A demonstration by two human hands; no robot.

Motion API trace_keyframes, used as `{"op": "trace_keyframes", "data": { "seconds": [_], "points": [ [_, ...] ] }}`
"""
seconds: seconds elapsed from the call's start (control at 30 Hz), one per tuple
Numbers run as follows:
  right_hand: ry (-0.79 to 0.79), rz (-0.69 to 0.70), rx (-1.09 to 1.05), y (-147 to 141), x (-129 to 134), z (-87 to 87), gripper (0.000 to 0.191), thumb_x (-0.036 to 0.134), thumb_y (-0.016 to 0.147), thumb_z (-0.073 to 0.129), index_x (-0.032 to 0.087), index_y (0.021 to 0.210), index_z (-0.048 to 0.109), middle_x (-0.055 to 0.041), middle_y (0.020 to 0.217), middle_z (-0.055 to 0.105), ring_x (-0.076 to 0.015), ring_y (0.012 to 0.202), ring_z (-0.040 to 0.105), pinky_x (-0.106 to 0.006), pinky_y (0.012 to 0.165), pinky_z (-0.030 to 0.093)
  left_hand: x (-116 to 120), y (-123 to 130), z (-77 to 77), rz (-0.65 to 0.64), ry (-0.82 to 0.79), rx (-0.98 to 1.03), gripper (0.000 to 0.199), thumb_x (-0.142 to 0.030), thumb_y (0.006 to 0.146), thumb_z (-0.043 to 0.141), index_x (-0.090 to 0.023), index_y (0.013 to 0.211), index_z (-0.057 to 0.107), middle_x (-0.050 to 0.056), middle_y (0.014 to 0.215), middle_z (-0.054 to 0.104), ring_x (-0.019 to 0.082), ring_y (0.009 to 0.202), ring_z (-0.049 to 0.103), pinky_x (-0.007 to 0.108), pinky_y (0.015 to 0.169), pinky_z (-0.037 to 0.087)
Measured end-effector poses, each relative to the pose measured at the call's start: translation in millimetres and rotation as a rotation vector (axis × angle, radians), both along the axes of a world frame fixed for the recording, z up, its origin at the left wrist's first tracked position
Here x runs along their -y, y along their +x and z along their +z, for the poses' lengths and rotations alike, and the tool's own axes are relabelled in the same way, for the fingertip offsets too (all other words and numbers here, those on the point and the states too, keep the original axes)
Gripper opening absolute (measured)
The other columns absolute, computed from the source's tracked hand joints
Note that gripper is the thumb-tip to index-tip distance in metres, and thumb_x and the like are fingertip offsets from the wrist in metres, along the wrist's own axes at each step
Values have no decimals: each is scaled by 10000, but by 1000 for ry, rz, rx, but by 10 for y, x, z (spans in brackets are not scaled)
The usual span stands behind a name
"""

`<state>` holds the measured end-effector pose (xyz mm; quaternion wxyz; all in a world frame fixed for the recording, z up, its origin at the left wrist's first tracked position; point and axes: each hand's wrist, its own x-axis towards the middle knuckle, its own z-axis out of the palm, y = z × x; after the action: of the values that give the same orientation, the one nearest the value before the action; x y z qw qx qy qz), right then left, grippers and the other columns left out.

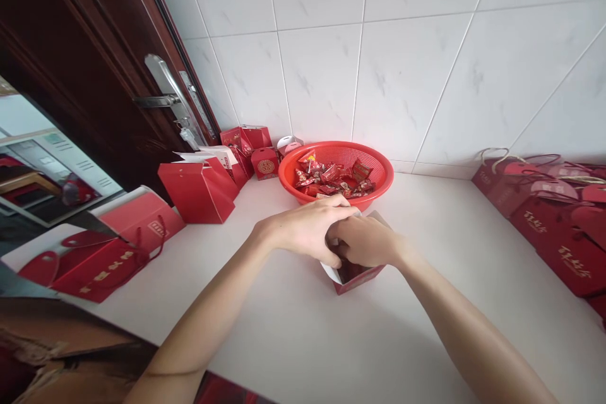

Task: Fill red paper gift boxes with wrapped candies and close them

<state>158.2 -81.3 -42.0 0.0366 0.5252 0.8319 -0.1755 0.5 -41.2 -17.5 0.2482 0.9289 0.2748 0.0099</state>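
A small open red box with a white inner side lies on the white table, just in front of the red basket. My left hand curls over the box's left and far edge, its fingers bent round it. Into the box's opening reaches my right hand, fingers bent down; their tips and anything between them are hidden. Behind both hands the red plastic basket holds several red-wrapped candies.
Several red boxes stand at the left and back left, near a dark door. A red gift bag lies at the left edge. Red bags line the right side. Tiled wall behind; cardboard box at lower left.
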Motion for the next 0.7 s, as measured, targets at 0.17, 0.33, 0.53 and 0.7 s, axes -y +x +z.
{"op": "trace_keyframes", "data": {
  "seconds": [0.17, 0.33, 0.53, 0.7],
  "points": [
    [36, -71, -145, 103, 32, 123, 241, 83, 834, 534, 204, 937, 715, -45, 1003, 709, -163, 812, 626, -249, 590, 331, 7, -40, 61, 46, -29, 17, 857, -308, 625, 815, -264, 1419, 495, 79, 1422, 466, 292, 1200, 555, 319, 855, 496],
    [208, -225, 5, 104, 91, 198, 223, 71, 833, 495, 175, 848, 691, -48, 779, 681, -158, 634, 572, -282, 547, 257, 2, -57, 63, 36, 2, 68, 743, -241, 643, 796, -265, 1341, 545, 62, 1346, 502, 253, 1136, 578, 307, 846, 499],
    [98, -112, -153, 132, 120, 249, 195, 68, 825, 521, 184, 820, 677, -24, 805, 672, -126, 642, 548, -253, 539, 276, -13, -62, 54, 29, 7, 60, 750, -256, 667, 781, -273, 1372, 526, 56, 1361, 493, 248, 1117, 583, 300, 798, 502],
    [253, -273, -4, 94, 117, 216, 192, 32, 815, 482, 163, 773, 615, -25, 690, 595, -114, 553, 461, -273, 507, 222, -38, -55, 39, 24, 38, 78, 831, -269, 668, 796, -288, 1434, 473, 64, 1374, 485, 277, 1237, 533, 341, 927, 485]
  ]
}}
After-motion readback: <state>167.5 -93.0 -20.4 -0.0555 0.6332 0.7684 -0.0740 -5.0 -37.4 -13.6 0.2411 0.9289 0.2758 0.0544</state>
